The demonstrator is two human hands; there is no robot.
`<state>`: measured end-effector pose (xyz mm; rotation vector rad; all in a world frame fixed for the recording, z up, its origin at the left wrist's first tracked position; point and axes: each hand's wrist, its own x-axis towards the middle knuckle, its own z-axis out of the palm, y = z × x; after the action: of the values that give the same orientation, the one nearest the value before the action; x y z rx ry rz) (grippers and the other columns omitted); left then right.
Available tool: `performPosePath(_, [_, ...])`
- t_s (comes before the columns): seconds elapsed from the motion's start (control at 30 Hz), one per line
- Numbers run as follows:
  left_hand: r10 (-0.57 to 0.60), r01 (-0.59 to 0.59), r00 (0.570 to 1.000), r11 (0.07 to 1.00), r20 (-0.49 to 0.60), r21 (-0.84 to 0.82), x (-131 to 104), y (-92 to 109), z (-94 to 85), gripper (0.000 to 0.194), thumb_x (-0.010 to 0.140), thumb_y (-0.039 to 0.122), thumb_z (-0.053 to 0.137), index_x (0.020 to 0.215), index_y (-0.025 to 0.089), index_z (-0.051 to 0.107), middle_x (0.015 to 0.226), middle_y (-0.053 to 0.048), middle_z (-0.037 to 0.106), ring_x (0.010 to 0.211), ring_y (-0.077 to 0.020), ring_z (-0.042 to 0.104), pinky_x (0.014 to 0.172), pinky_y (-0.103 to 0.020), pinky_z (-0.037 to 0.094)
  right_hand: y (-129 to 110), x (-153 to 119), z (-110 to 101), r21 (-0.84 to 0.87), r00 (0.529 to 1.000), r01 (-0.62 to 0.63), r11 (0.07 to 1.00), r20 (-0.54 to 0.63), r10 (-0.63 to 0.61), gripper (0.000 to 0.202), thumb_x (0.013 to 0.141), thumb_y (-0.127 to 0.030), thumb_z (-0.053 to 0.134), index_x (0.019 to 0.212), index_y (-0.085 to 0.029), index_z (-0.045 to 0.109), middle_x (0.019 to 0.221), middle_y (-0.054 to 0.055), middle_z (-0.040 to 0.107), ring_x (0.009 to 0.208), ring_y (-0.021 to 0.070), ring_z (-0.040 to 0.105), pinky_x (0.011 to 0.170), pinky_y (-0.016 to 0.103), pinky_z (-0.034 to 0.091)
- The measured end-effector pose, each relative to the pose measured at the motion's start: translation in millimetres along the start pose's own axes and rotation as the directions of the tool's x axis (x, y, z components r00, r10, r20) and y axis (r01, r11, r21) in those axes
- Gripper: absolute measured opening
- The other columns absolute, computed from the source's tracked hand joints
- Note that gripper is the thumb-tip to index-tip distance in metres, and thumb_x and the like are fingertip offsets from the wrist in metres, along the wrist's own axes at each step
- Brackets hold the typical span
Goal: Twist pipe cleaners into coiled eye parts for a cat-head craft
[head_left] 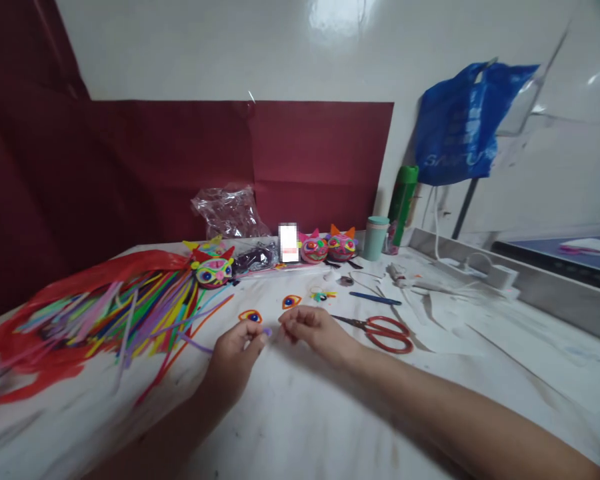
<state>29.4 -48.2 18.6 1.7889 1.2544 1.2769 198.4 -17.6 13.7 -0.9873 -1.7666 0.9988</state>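
Pinching a small purple piece [267,331] between thumb and fingers [256,344], the left hand [234,348] is poised over the near middle of the table [285,413]. The right hand [323,335] faces it just across a narrow gap, its fingers curled and drawn together at the tips; whether anything thin lies between them, I cannot tell. Just beyond the left hand lies an eye-shaped piece [251,317] with an orange edge and a blue centre, and a matching eye-shaped piece [291,302] lies just beyond the right hand. Near the latter sits a cluster of small coloured bits [324,295], with a slim blue tool [375,298] to its right. Red-handled scissors [387,333] lie beside the right wrist, blades pointing toward the left. Over on the left, a bundle of many-coloured strips [145,313] spreads across red material [105,267], with a decorated cat-like figure [213,270] at its far end. Two more pink cat-like figures [314,249] stand side by side toward the back, near a pale green lidded cup [376,240] and a green can [404,200]. Crumpled clear plastic [230,212] rests against the dark red backing [320,153].
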Motion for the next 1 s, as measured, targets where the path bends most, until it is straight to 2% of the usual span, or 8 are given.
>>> performPosePath(0.03, [-0.004,0.005,1.0,0.999,0.013,-0.04,-1.6,-0.2,0.8,0.012,0.074,0.025,0.049,0.065,0.018,0.051,0.053,0.005,0.049,0.05,-0.0105,0.048,0.05,-0.021,0.039,-5.6,-6.9,12.7,0.167,0.999,0.001,0.986,0.035,-0.007,0.026,0.078,-0.038,0.054,0.084,-0.014,0.059,0.063,0.0,0.059,0.056,0.0103,0.054,0.057,0.025,0.046])
performPosePath(0.1, [0.009,-0.005,0.999,0.996,0.042,-0.085,-5.3,0.1,2.5,0.012,0.075,0.024,0.048,0.066,0.018,0.052,0.059,0.003,0.056,0.057,-0.0122,0.053,0.056,-0.023,0.042,-13.4,-16.9,28.5,0.332,0.999,-0.013,0.943,0.035,0.002,0.03,0.072,-0.043,0.06,0.08,-0.014,0.059,0.06,-0.001,0.056,0.055,0.0097,0.051,0.057,0.024,0.043])
performPosePath(0.3, [0.091,-0.092,0.996,0.991,0.022,0.094,-13.3,5.9,6.4,0.014,0.075,0.02,0.049,0.063,0.017,0.054,0.06,0.002,0.057,0.061,-0.0132,0.055,0.059,-0.023,0.043,-9.7,-30.2,33.6,0.311,0.992,0.016,0.95,-0.125,0.024,0.025,0.072,-0.04,0.061,0.071,-0.015,0.057,0.061,-0.001,0.055,0.058,0.0114,0.049,0.057,0.024,0.04])
performPosePath(0.6, [0.232,-0.266,0.964,0.855,0.132,0.444,-12.7,-1.3,8.8,0.012,0.076,0.017,0.047,0.065,0.018,0.053,0.067,0.0,0.057,0.07,-0.0163,0.054,0.064,-0.027,0.041,1.6,-35.8,21.1,-0.043,0.99,0.107,0.993,-0.082,-0.111,0.015,0.082,-0.024,0.048,0.071,-0.016,0.054,0.062,-0.001,0.05,0.058,0.0108,0.045,0.055,0.021,0.036])
performPosePath(0.73, [0.326,-0.393,0.92,0.766,0.219,0.51,-13.4,-7.6,9.7,0.014,0.078,0.016,0.044,0.066,0.018,0.052,0.067,-0.001,0.057,0.07,-0.0173,0.051,0.065,-0.03,0.04,-0.2,-37.2,13.5,-0.32,0.971,0.231,0.919,0.009,-0.241,0.011,0.078,-0.012,0.047,0.072,-0.015,0.055,0.064,0.001,0.053,0.06,0.0117,0.047,0.057,0.022,0.036])
performPosePath(0.83, [0.384,-0.495,0.869,0.702,0.314,0.512,-12.3,-10.0,9.5,0.017,0.079,0.013,0.041,0.065,0.018,0.049,0.065,-0.002,0.055,0.067,-0.017,0.049,0.065,-0.03,0.039,1.4,-37.4,10.4,-0.395,0.951,0.306,0.866,0.095,-0.293,0.012,0.076,-0.009,0.046,0.072,-0.015,0.056,0.067,0.003,0.055,0.064,0.0134,0.048,0.062,0.024,0.038])
performPosePath(0.9, [0.407,-0.512,0.859,0.695,0.311,0.505,-11.1,-9.4,8.3,0.017,0.078,0.012,0.04,0.064,0.018,0.048,0.063,-0.001,0.052,0.066,-0.0167,0.048,0.064,-0.029,0.038,3.3,-36.3,11.1,-0.301,0.966,0.257,0.918,0.094,-0.24,0.012,0.077,-0.012,0.046,0.072,-0.015,0.057,0.067,0.002,0.055,0.064,0.013,0.049,0.062,0.024,0.038])
performPosePath(1.0, [0.372,-0.421,0.907,0.771,0.198,0.478,-10.4,-6.6,5.9,0.015,0.078,0.016,0.042,0.064,0.018,0.047,0.062,0.0,0.05,0.064,-0.0153,0.047,0.059,-0.026,0.038,5.8,-34.5,16.1,0.029,0.995,0.083,0.996,0.052,-0.084,0.009,0.078,-0.02,0.051,0.073,-0.015,0.057,0.064,-0.001,0.054,0.06,0.0109,0.047,0.058,0.022,0.038])
